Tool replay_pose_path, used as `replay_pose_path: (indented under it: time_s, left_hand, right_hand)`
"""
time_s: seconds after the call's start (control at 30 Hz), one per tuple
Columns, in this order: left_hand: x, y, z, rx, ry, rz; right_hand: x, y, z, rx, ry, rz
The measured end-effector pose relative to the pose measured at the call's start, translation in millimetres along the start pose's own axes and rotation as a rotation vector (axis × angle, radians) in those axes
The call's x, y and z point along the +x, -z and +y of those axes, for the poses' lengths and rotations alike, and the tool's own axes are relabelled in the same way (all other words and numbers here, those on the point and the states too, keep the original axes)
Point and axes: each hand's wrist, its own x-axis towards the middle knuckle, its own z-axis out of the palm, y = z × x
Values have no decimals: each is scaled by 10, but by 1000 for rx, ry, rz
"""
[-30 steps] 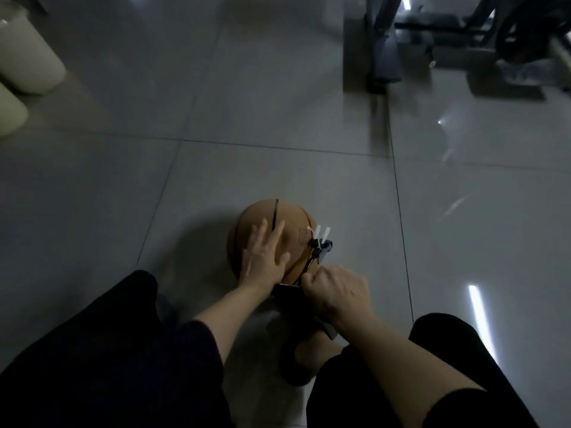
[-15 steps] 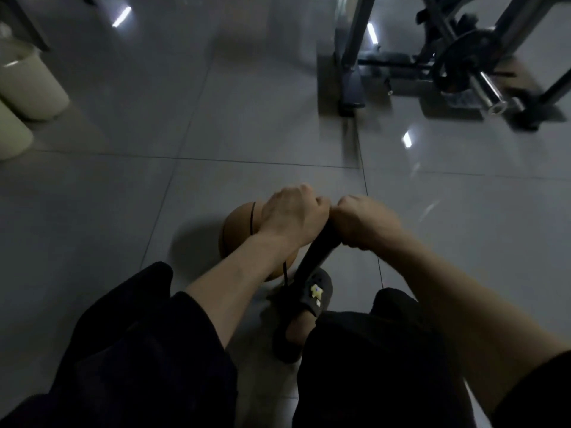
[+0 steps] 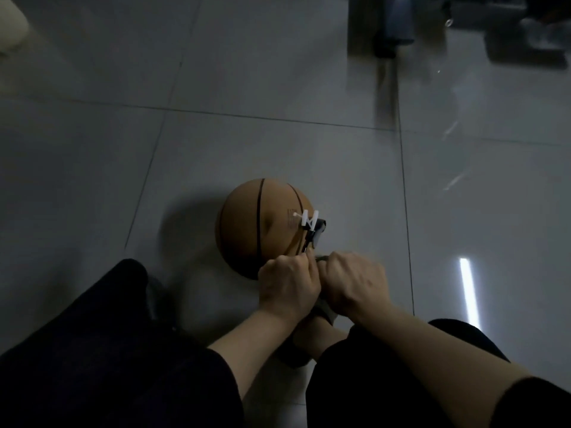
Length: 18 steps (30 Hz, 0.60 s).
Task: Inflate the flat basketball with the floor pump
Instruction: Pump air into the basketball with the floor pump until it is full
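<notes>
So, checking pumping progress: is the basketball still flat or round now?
Partly flat: the basketball looks mostly round, but a dent shows near the printed text beside the pump nozzle.

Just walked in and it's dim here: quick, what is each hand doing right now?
Left hand: fingers curled, gripping the pump handle.
Right hand: fingers curled, gripping the same handle, next to the basketball.

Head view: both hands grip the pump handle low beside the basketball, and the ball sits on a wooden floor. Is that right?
Not quite. The head view shows grey glossy tiles, not wood. The rest holds: left hand and right hand grip the pump handle beside the basketball.
</notes>
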Motion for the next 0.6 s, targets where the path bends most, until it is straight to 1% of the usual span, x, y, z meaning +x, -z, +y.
replay_pose_path:
  time_s: [0.07,0.13,0.23,0.33,0.37,0.43,0.53,0.6]
  left_hand:
    - [-17,13,-60,-49,23,-9]
    - [-3,72,-9,-68,1,-20]
    - [-80,250,186,-76,-78,-66]
    - [-208,481,341,-133,-157,-96]
    - [-223,596,389,-149,-187,-74]
    - [-221,853,517,-172,-248,28]
    - [-146,1203,685,-172,-331,224]
    - [-140,1190,692,-139,-339,259]
  right_hand:
    - [29,-35,-74,-5,35,0]
    - [0,-1,-79,0,-13,-3]
    - [-220,39,45,61,-101,-88]
    - [-497,142,109,151,-85,-137]
    - [-563,249,121,183,-94,-117]
    - [-699,574,126,188,-93,-63]
    - [-816,1029,128,126,10,32]
    - [-837,1054,119,41,67,76]
